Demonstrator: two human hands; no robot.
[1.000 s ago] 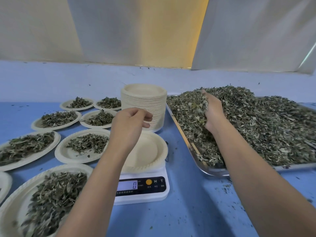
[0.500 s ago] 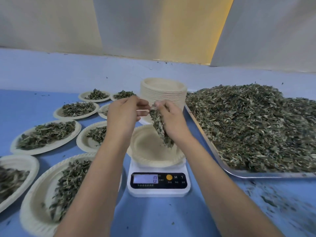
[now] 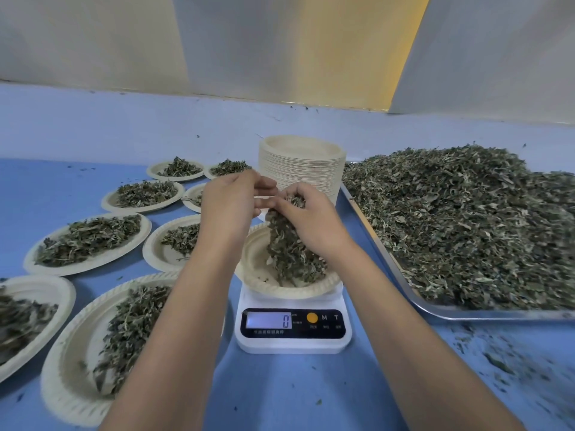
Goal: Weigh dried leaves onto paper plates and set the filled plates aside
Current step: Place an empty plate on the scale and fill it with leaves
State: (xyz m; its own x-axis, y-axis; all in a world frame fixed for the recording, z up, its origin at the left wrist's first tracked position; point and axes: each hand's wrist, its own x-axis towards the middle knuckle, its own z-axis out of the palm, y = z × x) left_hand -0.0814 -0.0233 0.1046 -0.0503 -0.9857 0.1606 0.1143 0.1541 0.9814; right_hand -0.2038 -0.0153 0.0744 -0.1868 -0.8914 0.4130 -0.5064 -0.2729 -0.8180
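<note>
Head view. I take the scale [image 3: 292, 343] as reference. A plate [image 3: 280, 290] sits on its platform and the display [image 3: 269, 320] reads 0, so I judge it zeroed with the plate on and no load registered yet.

The right hand [image 3: 311, 225] hangs above the plate, fingers curled round a handful [image 3: 286, 253] of dried leaves whose lower end trails into the plate's bowl. I judge it is held low so the leaves drop inside the rim and not onto the worktop [image 3: 280, 393]. The left hand [image 3: 231, 206] is up against the top of the handful, fingers bent toward it. Whether it pinches leaves or merely steadies them I cannot tell.

Right of the scale, a tray [image 3: 466, 314] carries the heap [image 3: 466, 228], within easy reach of the right hand. Behind the scale stands a stack [image 3: 301, 169] of empty plates, ready for later weighings. Left of the scale lie the filled plates [image 3: 87, 241], kept apart from the weighing spot. Loose crumbs lie on the worktop right of the scale, in front of the tray.

Step in hand, as I judge it: releasing the first portion, with the weight check to come.
</note>
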